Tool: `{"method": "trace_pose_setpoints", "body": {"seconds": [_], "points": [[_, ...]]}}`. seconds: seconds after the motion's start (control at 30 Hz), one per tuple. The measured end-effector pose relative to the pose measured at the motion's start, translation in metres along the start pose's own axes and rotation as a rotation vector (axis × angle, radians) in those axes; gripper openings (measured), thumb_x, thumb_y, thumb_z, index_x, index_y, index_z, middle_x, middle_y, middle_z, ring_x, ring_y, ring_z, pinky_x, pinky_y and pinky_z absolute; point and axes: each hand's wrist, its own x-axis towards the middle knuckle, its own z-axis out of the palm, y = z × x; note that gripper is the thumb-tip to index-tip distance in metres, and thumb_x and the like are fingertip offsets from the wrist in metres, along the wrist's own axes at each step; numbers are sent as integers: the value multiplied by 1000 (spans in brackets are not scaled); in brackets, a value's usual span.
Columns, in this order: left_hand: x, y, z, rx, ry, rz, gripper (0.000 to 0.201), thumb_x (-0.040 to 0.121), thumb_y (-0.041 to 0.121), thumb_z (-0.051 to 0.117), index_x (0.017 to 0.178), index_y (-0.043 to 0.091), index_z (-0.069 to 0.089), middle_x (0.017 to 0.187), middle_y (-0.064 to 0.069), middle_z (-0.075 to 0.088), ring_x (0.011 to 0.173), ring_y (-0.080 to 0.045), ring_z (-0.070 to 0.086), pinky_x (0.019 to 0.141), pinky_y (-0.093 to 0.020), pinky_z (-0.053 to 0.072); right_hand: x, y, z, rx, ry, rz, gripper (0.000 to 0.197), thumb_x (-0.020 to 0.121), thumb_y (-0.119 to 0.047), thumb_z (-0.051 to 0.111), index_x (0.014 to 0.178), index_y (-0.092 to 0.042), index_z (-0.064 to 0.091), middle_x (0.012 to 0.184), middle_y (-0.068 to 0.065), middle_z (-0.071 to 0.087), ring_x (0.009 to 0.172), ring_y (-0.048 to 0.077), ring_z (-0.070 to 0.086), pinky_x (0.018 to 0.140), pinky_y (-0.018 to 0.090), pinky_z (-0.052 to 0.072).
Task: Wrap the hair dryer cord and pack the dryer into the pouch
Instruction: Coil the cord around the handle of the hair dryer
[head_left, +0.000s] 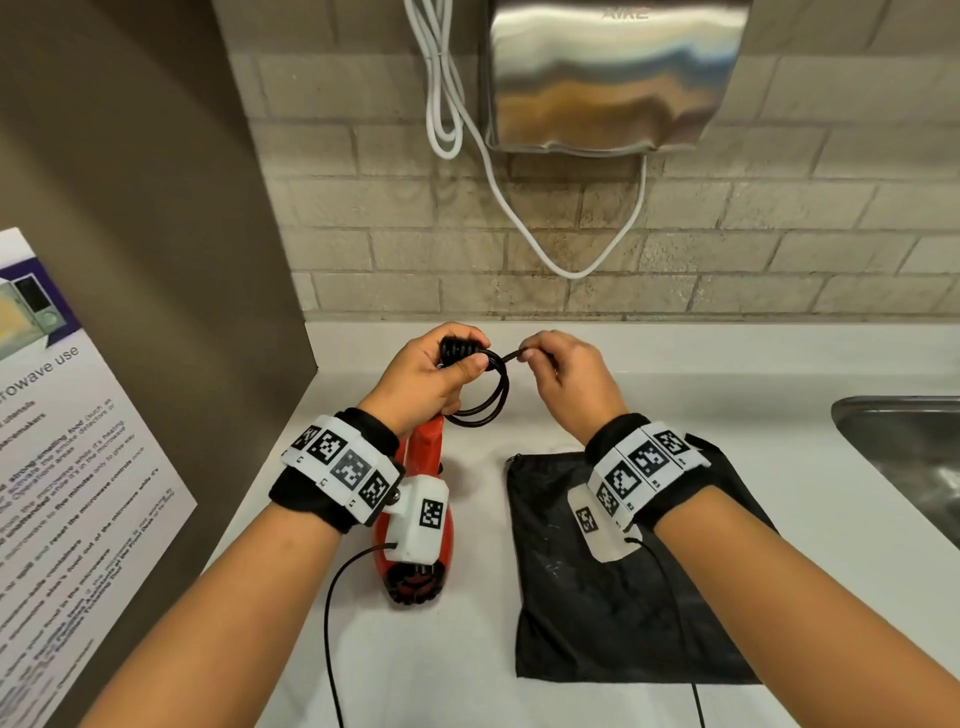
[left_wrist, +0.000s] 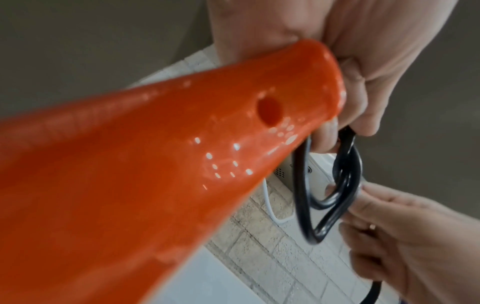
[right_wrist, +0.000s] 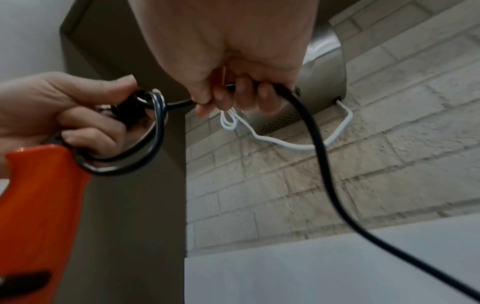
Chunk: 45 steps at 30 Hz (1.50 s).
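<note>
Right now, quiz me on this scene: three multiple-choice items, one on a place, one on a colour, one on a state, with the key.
1. Where does the black pouch lie?
A. Flat on the white counter, under the right forearm
B. Inside the sink
C. Hanging on the brick wall

2. What colour is the hair dryer body?
A. Blue
B. Orange-red
C. Silver

3. What state is the dryer's black cord in?
A. Fully stretched out straight
B. Already packed in the pouch
C. Partly looped, loops held at the handle end

Key:
1 A, the head view shows the pouch spread on the counter.
2 B, all three views show an orange-red shell.
3 C, the left hand holds the loops against the handle while the right hand pinches the cord, and the right wrist view shows loose cord trailing away.
</note>
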Motion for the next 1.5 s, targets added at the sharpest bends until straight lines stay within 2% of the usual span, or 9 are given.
{"method": "trace_pose_setpoints", "body": {"seconds": [0.33,0.47,0.6,0.73,0.87,0.97,1.1,1.2,1.5], "points": [[-4,6,2,11,-26,-33,13,92,9,48,81,16,52,54,9,45,32,-3,24,39,-18,21,7,-36,-16,-129,99,-13,20,90,-17,47,96,-14,66,99,4,65,90,22,58,74,33,47],[-5,8,4,29,-69,-47,18,92,8,46,95,24,53,68,-2,50,32,-2,26,37,-17,24,3,-50,-22,-122,121,-82,19,90,-16,48,96,-13,66,96,5,63,87,24,59,72,36,49],[-6,8,4,28,-135,-57,34,91,6,48,116,28,50,54,8,55,34,-2,27,37,-16,25,-1,-62,-29,-161,95,-175,19,91,-16,47,97,-12,64,96,5,61,86,23,58,70,37,48],[-9,7,7,76,-171,-38,24,90,5,49,94,27,58,51,1,35,35,-4,25,37,-16,25,-1,-64,-31,-151,84,-245,18,90,-15,48,94,-11,65,91,6,59,81,23,58,66,36,47],[-9,6,7,42,-126,-16,19,93,7,45,93,21,57,48,12,53,33,-2,24,37,-14,23,1,-55,-34,-23,30,-278,15,89,-12,52,94,-7,66,85,5,57,76,16,53,68,29,45],[-7,5,6,14,-29,1,17,93,7,45,91,19,58,66,7,61,30,-2,25,36,-13,24,1,-39,-35,119,-11,-187,12,89,-10,53,95,-5,63,80,2,57,69,12,51,65,13,40],[-4,4,4,-20,58,-11,18,94,7,44,89,19,57,77,-5,57,29,-2,23,37,-14,19,-9,-4,-35,207,-123,48,11,91,-10,49,84,-12,58,65,-5,49,60,8,44,61,19,36],[-1,3,5,-31,75,-22,17,94,8,45,89,19,57,77,-5,57,29,-3,23,37,-15,20,-23,22,-32,140,-200,137,13,91,-9,48,84,-13,59,70,-5,55,60,0,48,61,12,37],[4,0,9,-37,109,-25,13,93,12,47,90,19,57,76,-3,57,29,-3,24,37,-16,21,-68,87,-34,-123,-421,427,10,89,-17,51,80,-16,53,80,2,57,78,20,54,72,25,38]]}}
